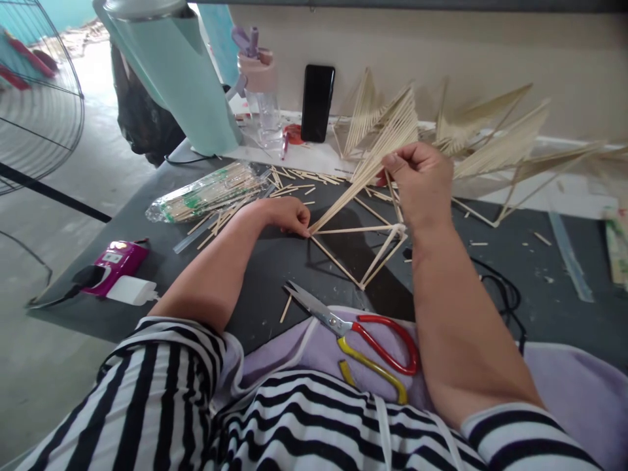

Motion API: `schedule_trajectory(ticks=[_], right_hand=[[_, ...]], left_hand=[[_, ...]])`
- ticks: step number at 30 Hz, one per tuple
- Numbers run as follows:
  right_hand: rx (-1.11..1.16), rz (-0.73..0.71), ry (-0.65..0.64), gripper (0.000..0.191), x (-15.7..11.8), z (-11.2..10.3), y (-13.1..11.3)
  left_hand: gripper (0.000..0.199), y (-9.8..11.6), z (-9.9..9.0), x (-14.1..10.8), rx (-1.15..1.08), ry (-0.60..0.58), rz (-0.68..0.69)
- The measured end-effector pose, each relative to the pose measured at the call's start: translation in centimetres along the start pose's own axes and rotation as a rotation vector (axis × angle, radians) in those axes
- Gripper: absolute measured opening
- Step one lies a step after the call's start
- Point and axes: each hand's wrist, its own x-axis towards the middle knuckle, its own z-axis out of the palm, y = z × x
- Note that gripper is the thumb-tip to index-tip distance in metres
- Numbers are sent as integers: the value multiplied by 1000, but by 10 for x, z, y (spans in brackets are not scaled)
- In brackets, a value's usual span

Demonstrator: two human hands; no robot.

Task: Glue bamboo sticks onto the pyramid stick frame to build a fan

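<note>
A frame of thin wooden sticks [350, 229] stands on the dark table, with a fan of closely spaced sticks rising to the right from its left corner. My left hand [290, 216] pinches the sticks at that left corner. Higher up and to the right, my right hand [417, 176] has its fingers closed on the upper end of the sticks; the exact grip is partly hidden by the fingers. Scissors with one red and one yellow handle [338, 325] lie partly open in front of the frame, on a purple cloth [314, 356].
Finished-looking stick shapes [510, 137] line the back right. Behind are a phone [318, 103], a clear bottle [262, 98] and a mint tumbler [181, 78]. Bagged sticks [210, 193] lie left, near a magenta power adapter [115, 265]. Loose sticks and a black cable [505, 288] are scattered about.
</note>
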Motion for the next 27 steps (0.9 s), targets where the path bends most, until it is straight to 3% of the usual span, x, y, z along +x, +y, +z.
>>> schedule_trajectory(ticks=[9, 13, 27], right_hand=[[-52, -62, 50, 7, -1, -3, -1], [25, -71, 74, 8, 3, -3, 6], [-78, -34, 37, 13, -1, -2, 4]], left_hand=[[18, 0, -1, -1, -7, -6, 23], [17, -1, -1, -1, -14, -7, 32], [22, -1, 0, 0, 11, -7, 32]])
